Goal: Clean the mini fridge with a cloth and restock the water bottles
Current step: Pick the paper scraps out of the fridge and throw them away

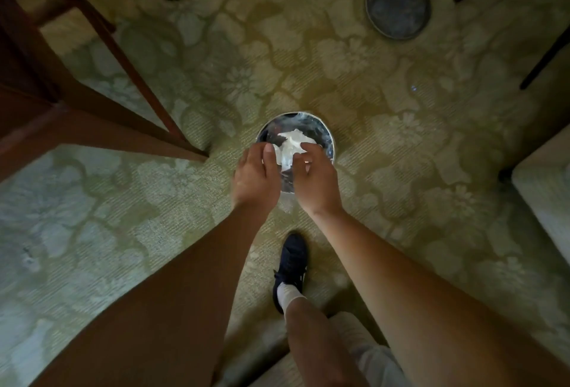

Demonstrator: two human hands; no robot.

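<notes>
A crumpled white cloth lies over a round metal bin that stands on the patterned carpet at the centre of the head view. My left hand and my right hand are both above the bin's near side, fingers curled on the cloth's lower edges. The cloth's lower part is hidden behind my fingers. No fridge or water bottle is in view.
A dark wooden furniture frame fills the left side. A second round dark bin stands at the far right, near black chair legs. An upholstered seat edge is at the right. My dark shoe is below the bin.
</notes>
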